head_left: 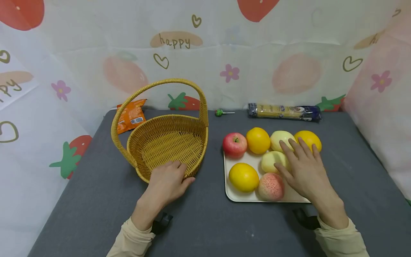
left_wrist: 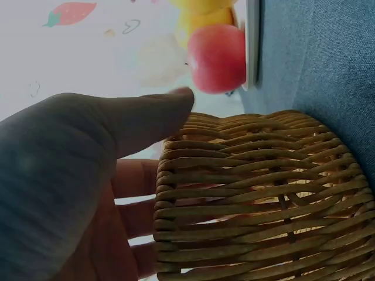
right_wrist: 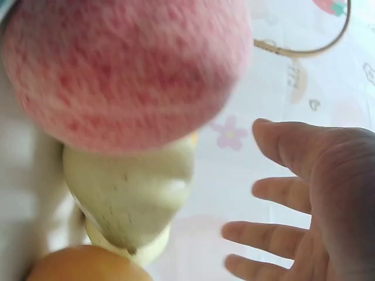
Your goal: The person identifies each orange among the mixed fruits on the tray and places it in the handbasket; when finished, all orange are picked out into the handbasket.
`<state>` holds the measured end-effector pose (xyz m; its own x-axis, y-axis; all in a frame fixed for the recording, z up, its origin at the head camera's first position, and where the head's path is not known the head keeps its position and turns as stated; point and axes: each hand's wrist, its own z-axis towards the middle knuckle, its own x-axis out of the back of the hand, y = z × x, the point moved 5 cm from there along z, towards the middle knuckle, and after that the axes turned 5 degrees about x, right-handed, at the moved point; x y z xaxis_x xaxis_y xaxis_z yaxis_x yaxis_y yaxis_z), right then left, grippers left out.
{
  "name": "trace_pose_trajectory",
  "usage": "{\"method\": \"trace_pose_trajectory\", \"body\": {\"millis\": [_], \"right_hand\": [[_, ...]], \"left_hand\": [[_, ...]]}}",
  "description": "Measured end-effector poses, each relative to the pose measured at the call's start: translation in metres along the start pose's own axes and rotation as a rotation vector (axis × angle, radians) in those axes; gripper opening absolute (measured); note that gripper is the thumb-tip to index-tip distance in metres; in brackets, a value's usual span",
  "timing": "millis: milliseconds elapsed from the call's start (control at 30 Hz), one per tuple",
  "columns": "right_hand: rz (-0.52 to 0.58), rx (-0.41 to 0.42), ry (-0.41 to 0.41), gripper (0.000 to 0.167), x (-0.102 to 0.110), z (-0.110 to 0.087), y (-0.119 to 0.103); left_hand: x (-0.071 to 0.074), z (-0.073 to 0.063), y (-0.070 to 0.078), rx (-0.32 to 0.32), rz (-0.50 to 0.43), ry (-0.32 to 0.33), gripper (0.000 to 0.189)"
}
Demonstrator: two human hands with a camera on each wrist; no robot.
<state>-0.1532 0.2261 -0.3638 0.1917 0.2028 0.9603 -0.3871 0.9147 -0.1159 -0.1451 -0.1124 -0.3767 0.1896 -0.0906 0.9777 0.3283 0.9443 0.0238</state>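
My left hand grips the near rim of a woven wicker basket with a tall handle; in the left wrist view the thumb lies on the near side and the fingers pass behind the weave. No item shows inside it. Over the right part of a white tray, my right hand hovers with fingers spread, holding nothing. Around it lie a peach, two pale green pears and a yellow fruit. Farther left are a red apple, an orange and another yellow fruit.
An orange snack bag sits behind the basket on the left. Along the back edge of the grey table lie a green lollipop and a long pack of noodles. A patterned cloth hangs behind.
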Motion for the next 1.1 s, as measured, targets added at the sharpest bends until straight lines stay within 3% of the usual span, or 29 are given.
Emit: {"method": "trace_pose_trajectory", "body": {"millis": [133,233,500,633,867,1100], "right_hand": [[-0.006,-0.009,0.033,0.062,0.007,-0.004,0.011],[0.009,-0.051,0.005,0.062,0.011,-0.008,0.025],[0.068,-0.204,-0.257,0.072,0.007,-0.019,0.058],[0.081,-0.205,-0.328,0.075,0.002,-0.021,0.063],[0.074,-0.144,-0.313,0.075,-0.005,-0.020,0.062],[0.085,-0.149,-0.316,0.075,-0.009,-0.019,0.065]], "left_hand": [[-0.001,0.000,0.001,-0.030,-0.013,0.010,0.025],[-0.003,0.000,0.001,-0.036,-0.020,-0.013,0.024],[-0.004,0.000,0.001,-0.035,-0.025,-0.043,0.021],[-0.004,-0.001,0.002,-0.041,-0.024,-0.029,0.022],[-0.003,-0.001,0.002,-0.047,-0.028,-0.028,0.022],[-0.004,-0.001,0.002,-0.036,-0.034,-0.051,0.020]]}}
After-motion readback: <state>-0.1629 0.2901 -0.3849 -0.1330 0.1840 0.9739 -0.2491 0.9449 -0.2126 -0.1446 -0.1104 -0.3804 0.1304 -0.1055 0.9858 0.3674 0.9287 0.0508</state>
